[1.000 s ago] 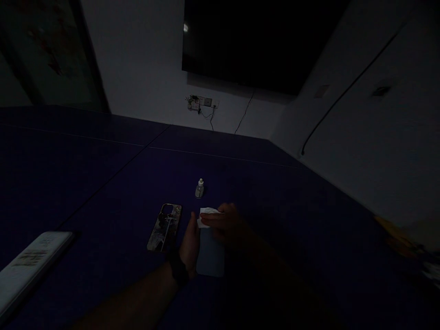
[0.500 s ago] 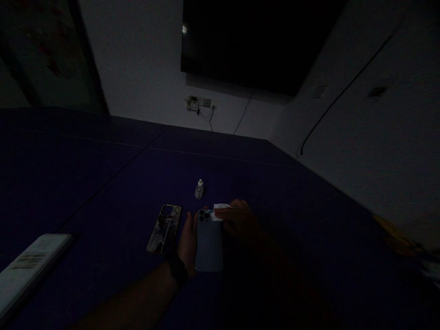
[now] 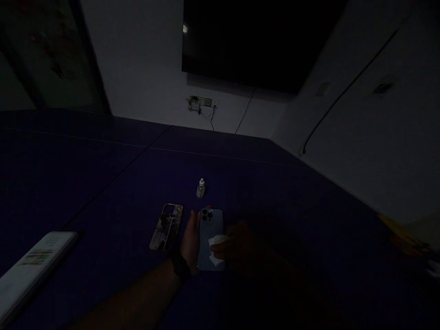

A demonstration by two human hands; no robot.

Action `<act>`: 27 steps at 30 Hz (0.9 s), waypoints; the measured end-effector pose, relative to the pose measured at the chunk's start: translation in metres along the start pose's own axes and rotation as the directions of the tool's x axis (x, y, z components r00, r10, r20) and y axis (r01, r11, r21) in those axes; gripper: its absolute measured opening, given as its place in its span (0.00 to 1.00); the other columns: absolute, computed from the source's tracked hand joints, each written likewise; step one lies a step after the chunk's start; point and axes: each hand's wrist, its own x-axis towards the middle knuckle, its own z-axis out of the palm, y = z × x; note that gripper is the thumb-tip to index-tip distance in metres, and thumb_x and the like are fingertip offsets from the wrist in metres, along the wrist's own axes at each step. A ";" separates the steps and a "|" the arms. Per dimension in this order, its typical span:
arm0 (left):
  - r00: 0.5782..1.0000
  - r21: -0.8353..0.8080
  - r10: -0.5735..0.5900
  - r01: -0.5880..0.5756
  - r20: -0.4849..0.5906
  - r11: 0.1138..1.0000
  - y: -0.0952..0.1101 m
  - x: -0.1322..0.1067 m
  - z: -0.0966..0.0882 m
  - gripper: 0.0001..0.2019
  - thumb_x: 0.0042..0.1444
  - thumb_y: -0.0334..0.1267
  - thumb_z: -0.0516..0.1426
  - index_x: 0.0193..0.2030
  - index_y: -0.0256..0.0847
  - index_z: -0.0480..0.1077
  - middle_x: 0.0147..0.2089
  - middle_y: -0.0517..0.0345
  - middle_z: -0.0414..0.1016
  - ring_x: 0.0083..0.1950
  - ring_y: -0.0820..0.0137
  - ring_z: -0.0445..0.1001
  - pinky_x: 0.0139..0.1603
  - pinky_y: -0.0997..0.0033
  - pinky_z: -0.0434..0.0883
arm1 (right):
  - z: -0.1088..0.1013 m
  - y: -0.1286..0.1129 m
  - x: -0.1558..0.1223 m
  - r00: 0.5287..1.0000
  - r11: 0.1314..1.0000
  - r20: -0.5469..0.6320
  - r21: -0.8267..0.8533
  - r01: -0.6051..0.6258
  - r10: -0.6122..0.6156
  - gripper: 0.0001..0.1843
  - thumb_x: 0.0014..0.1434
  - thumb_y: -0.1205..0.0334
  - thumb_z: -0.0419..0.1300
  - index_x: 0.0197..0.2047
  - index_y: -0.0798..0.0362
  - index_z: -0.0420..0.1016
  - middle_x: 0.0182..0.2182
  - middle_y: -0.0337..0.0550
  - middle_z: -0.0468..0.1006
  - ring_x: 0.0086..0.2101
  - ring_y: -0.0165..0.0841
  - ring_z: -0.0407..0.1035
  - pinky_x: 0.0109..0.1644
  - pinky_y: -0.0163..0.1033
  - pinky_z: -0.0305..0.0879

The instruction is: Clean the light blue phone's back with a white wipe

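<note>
A light blue smartphone [image 3: 206, 233] is held back side up, its cameras at the far left corner. My left hand [image 3: 190, 240] is closed around its left edge, with fingers partly hidden behind it. On the lower half of the phone's back, my right hand [image 3: 235, 247] presses a white tissue [image 3: 216, 260] with its fingers. Left of my left hand, a dark patterned phone case [image 3: 167, 227] lies flat on the dark blue surface. Beyond the phone stands a small clear bottle [image 3: 200, 190] with a white cap.
A long white box [image 3: 34, 263] lies at the near left. Yellow and white items [image 3: 398, 233] are dim at the right edge. At the back, a wall carries a large dark screen [image 3: 240, 41], sockets [image 3: 202, 102] and hanging cables.
My right hand and the tissue have slid from beside the phone's cameras down to the lower half of its back. My left hand keeps its hold on the phone.
</note>
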 end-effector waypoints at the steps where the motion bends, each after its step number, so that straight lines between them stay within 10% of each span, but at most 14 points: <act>1: 1.000 -0.002 -0.007 0.007 0.018 1.000 -0.001 0.000 0.001 0.32 0.64 0.62 0.48 0.68 0.47 0.60 0.51 0.48 0.78 0.43 0.58 0.79 0.45 0.58 0.73 | -0.004 0.004 0.002 0.999 0.999 -0.017 -0.025 -0.037 0.036 0.20 0.62 0.63 0.56 0.55 0.40 0.78 0.52 0.36 0.81 0.48 0.39 0.69 0.54 0.48 0.58; 6: 0.996 0.004 -0.027 0.027 0.080 1.000 -0.001 -0.002 0.005 0.29 0.65 0.60 0.49 0.67 0.49 0.61 0.50 0.48 0.78 0.42 0.59 0.79 0.43 0.58 0.74 | -0.021 0.027 0.025 0.964 0.950 -0.101 -0.170 -0.261 0.246 0.27 0.59 0.70 0.55 0.60 0.45 0.75 0.56 0.44 0.79 0.43 0.41 0.68 0.46 0.47 0.59; 15: 0.999 0.005 0.036 -0.036 0.006 0.999 0.002 -0.001 0.003 0.31 0.64 0.61 0.50 0.68 0.47 0.60 0.49 0.49 0.77 0.40 0.60 0.79 0.42 0.61 0.73 | 0.020 -0.011 -0.009 0.994 0.985 0.068 -0.149 0.093 -0.084 0.18 0.65 0.59 0.57 0.55 0.35 0.77 0.51 0.31 0.82 0.47 0.38 0.69 0.51 0.45 0.59; 27: 1.000 0.056 0.008 -0.009 0.024 0.998 0.001 -0.001 0.002 0.30 0.65 0.61 0.49 0.68 0.50 0.59 0.52 0.48 0.76 0.42 0.59 0.79 0.42 0.58 0.74 | -0.006 0.026 0.011 0.978 0.946 -0.130 -0.258 -0.194 0.165 0.22 0.62 0.67 0.56 0.59 0.47 0.75 0.56 0.44 0.79 0.42 0.40 0.69 0.44 0.46 0.60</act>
